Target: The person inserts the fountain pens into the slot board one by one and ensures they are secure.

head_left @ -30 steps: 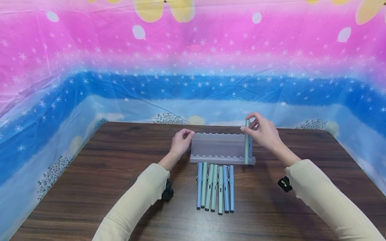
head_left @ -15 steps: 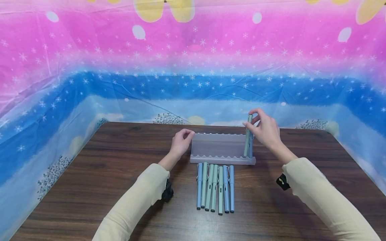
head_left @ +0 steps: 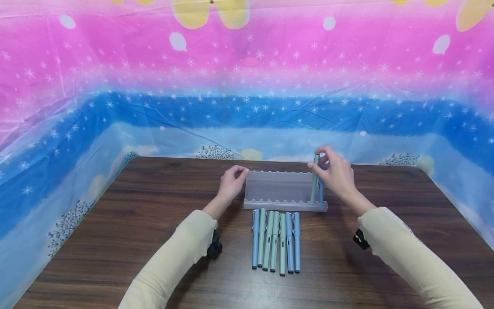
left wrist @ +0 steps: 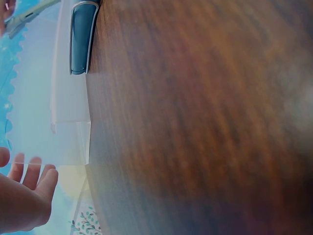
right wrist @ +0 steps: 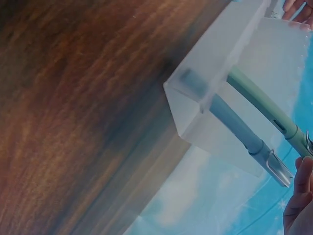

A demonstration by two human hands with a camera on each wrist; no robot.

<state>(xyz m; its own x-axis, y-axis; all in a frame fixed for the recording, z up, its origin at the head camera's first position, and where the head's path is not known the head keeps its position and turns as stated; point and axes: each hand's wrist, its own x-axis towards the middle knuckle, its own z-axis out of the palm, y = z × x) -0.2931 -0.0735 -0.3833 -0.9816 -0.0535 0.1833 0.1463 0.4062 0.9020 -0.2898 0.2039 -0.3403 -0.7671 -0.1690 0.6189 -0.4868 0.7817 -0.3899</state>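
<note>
A translucent pen rack [head_left: 278, 186] with scalloped edges stands on the table. At its left end my left hand [head_left: 230, 182] pinches the upper corner, with fingers visible through the panel in the left wrist view. My right hand [head_left: 339, 171] pinches a green pen [head_left: 315, 184] near its upper end, at the rack's right side. This pen stands nearly upright, its lower end behind the front lip. Beside it, a blue pen [right wrist: 237, 127] leans in the end slot of the rack. Whether the green pen bears on the rack's bottom is hidden.
Several blue and green pens, among them a green pen [head_left: 282, 244] and a blue pen [head_left: 255, 240], lie side by side in front of the rack on the brown wooden table [head_left: 154, 223]. A patterned cloth [head_left: 247, 111] hangs around the table's back and sides.
My right hand lifts the green pen slightly and tilts it, then lowers it with its lower end behind the front lip instead of in front. My left hand stays still on the rack.
</note>
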